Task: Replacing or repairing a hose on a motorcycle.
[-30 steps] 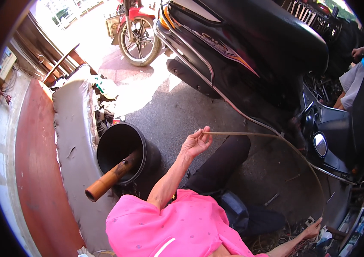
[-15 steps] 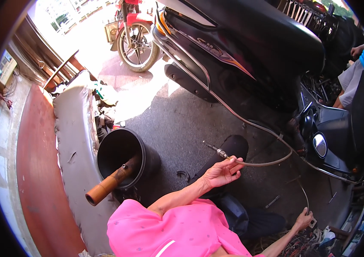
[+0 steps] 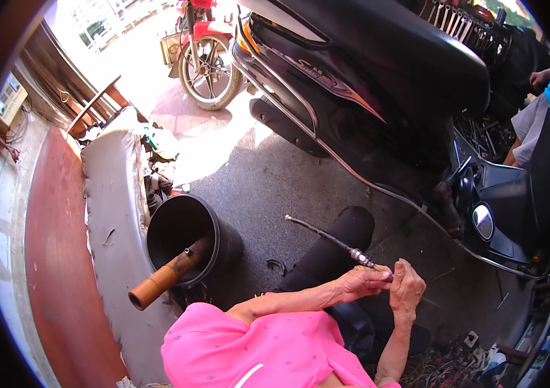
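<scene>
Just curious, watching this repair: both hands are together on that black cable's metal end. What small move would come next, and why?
Probably a small twist or pull at the metal fitting: the left hand pinches the cable just behind it, the right hand meets it at the tip, and the cable's far end sticks out free.

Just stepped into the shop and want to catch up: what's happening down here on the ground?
A person in a pink shirt sits low on the pavement, both hands together at one end of a black cable. The left hand grips the cable's metal end fitting, and the right hand touches it from the other side. The rest of the cable sticks out up and to the left, free in the air. A black bucket with a brown pipe leaning in it stands to the left, and a dark scooter is parked ahead.
</scene>
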A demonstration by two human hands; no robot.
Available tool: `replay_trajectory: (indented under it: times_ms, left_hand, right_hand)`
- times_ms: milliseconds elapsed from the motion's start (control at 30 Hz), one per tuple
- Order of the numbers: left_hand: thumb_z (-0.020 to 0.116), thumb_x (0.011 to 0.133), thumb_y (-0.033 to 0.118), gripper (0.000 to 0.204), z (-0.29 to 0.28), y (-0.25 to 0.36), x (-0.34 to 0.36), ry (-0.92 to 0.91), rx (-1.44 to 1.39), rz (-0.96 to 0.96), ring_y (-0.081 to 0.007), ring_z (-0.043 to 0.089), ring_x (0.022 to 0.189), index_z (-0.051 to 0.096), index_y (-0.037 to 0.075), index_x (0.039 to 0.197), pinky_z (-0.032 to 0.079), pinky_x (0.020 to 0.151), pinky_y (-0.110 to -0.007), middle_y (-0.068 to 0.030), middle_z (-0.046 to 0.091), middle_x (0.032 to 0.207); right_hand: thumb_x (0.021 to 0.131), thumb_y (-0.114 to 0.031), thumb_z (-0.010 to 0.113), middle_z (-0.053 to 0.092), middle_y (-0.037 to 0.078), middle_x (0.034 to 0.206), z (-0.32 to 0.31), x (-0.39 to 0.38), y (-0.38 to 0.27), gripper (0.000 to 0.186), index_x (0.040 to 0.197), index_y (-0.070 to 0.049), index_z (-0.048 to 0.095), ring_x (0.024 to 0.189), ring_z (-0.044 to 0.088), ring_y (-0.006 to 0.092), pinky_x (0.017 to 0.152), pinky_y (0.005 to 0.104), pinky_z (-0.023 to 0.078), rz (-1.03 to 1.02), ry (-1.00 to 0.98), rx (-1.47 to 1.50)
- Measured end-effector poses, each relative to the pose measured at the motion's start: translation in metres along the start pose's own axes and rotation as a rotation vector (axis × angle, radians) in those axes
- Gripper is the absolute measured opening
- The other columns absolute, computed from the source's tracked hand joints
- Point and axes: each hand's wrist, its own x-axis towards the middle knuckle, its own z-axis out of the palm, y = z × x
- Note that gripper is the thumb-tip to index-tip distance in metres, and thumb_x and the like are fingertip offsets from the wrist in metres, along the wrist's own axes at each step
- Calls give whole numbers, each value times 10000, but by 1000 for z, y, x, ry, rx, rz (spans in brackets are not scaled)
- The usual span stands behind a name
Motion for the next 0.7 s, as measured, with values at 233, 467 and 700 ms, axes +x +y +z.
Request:
replay_trajectory:
  times_ms: [233, 467, 700]
  left_hand:
    - [583, 956, 355, 334, 15, 27, -19, -137, 662, -247, -131, 672, 767, 620, 46, 1076, 483, 638, -239, -86, 708, 949]
    - [547, 976, 214, 287, 114, 109, -69, -285, 1202, 288, -182, 655, 790, 557, -18, 1144, 511, 705, -327, -123, 667, 931]
    - [565, 915, 79, 338, 213, 131, -111, -630, 1427, 585, -412, 618, 781, 450, -24, 1215, 512, 735, -440, -204, 616, 930]
  right_hand:
    - [910, -236, 655, 674, 172, 741, -2, -18, 38, 247, 804, -15, 685, 640, 634, 374, 574, 432, 493, 162, 174, -115]
    - [901, -250, 667, 675, 173, 734, -5, -31, 69, 254, 807, -15, 689, 648, 645, 362, 588, 425, 501, 196, 145, -142]
    - [867, -254, 697, 652, 153, 686, -7, -37, 75, 239, 740, -54, 665, 622, 634, 361, 561, 424, 489, 186, 112, -48]
